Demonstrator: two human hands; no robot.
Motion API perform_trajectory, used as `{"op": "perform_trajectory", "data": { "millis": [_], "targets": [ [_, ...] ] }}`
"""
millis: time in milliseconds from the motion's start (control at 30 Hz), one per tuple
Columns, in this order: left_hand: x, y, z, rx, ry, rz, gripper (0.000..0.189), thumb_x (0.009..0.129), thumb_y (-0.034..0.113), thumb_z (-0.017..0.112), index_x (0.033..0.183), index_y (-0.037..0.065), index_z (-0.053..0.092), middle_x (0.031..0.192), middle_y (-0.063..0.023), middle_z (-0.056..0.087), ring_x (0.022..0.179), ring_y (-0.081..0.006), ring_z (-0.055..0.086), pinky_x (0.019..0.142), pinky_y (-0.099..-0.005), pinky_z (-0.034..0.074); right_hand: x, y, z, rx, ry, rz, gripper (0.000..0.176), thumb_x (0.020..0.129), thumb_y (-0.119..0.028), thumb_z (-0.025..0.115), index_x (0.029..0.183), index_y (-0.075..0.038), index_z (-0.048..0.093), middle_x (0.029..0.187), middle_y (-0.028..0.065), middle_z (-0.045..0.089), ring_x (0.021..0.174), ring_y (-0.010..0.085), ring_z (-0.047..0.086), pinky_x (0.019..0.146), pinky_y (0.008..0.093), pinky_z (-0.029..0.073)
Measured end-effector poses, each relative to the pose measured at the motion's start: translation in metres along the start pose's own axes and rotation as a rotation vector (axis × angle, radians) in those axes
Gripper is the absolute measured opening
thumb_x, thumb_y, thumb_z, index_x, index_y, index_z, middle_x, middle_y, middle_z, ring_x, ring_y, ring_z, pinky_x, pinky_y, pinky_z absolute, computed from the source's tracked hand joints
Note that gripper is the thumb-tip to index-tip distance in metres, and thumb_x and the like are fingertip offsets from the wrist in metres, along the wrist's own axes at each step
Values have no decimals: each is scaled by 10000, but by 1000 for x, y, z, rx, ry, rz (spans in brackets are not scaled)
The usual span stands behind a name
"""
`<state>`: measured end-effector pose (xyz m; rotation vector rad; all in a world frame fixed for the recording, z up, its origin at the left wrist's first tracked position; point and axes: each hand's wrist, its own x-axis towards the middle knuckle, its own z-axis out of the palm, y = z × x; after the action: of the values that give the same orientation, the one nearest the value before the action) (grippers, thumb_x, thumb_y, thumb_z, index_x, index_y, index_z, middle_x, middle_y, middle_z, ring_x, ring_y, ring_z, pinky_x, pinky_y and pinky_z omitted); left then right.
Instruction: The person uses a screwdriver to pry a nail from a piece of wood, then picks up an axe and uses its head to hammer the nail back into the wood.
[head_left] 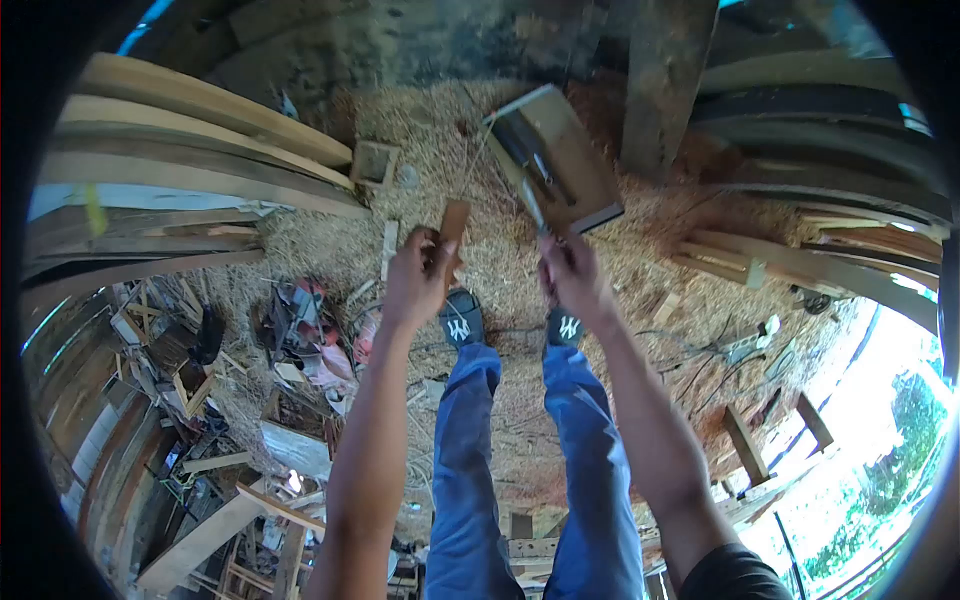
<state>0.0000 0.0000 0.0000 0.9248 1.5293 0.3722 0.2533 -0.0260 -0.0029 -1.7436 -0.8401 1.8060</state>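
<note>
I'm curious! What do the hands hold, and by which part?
The left hand holds a wood piece by its lower end; the right hand grips a thin tool at its lower end.

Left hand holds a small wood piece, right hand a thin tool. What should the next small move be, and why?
Probably bring the thin tool across to the small wood piece: the left hand holds the piece up, the right hand grips the tool, and a gap separates them.
</note>
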Motion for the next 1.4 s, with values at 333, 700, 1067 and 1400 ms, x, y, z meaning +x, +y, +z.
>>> {"op": "perform_trajectory", "data": {
  "millis": [333, 700, 1067, 1400],
  "targets": [
    [-196, 171, -18, -368, 218, 227, 437, 1137, 220, 546, 1537, 55, 486, 853, -25, 623, 682, -75, 551, 595, -263, 477, -212, -236, 42, -76, -205, -220, 513, 1096, -64, 511, 1605, -125, 497, 834, 70, 633, 704, 127, 553, 680, 285, 499],
    [-412, 306, -52, -571, 473, 391, 563, 1163, 188, 485, 1701, 161, 319, 887, 28, 551, 722, -55, 465, 644, -233, 439, -365, -389, 79, -347, -281, -586, 554, 1022, -28, 621, 1556, -168, 564, 767, 150, 558, 666, 164, 488, 688, 320, 498],
    [-539, 312, -138, -819, 701, 491, 538, 1172, 306, 463, 1689, 220, 342, 757, 63, 483, 567, -42, 407, 469, -226, 343, -492, -430, 216, -286, -529, -545, 491, 1119, -100, 512, 1601, -196, 527, 780, 3, 585, 629, 76, 541, 600, 273, 501],
    [-631, 239, -246, -1040, 851, 496, 518, 1178, 295, 446, 1681, 193, 372, 893, 68, 533, 723, -29, 413, 610, -201, 367, -544, -396, 380, -271, -608, -755, 480, 1112, -97, 509, 1589, -145, 535, 812, -13, 560, 715, 73, 490, 640, 265, 453]
  ]
}}
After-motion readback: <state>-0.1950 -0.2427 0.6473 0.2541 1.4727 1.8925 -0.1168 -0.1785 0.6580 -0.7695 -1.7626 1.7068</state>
